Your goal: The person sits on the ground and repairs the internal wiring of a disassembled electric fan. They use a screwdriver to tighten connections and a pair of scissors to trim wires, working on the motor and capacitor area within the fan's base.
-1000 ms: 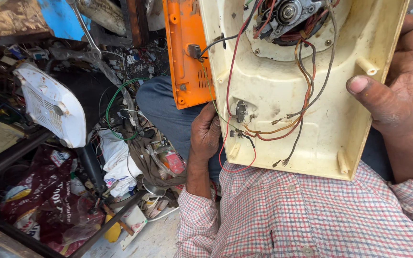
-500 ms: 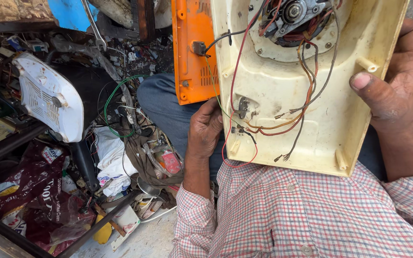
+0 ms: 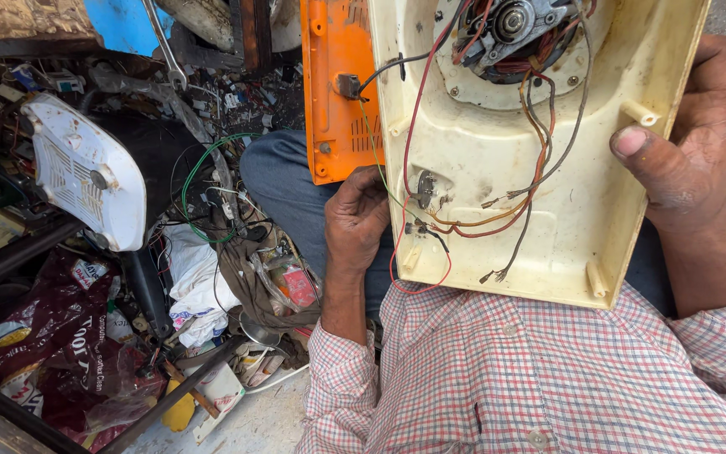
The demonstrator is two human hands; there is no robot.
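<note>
So at this point I had the cream plastic housing flipped open-side up on my lap, filling the upper right of the frame, with the motor still bolted in at the top edge. My right hand was clamped on the right rim, thumb hooked over the wall. My left hand was curled up against the lower left edge of the shell, right by the small switch part; fingers were tucked under, so I honestly couldn't tell whether they pinched anything or just steadied it. The way I judged it, the opening-up was done: the orange cover sat apart, just left of the housing, tied on by a dark lead. What was left looked like the wiring, since the brown and red wires hung loose with bare ends near the bottom middle, joined to nothing. The white fan-like part lay over at the left on the junk pile, untouched.
</note>
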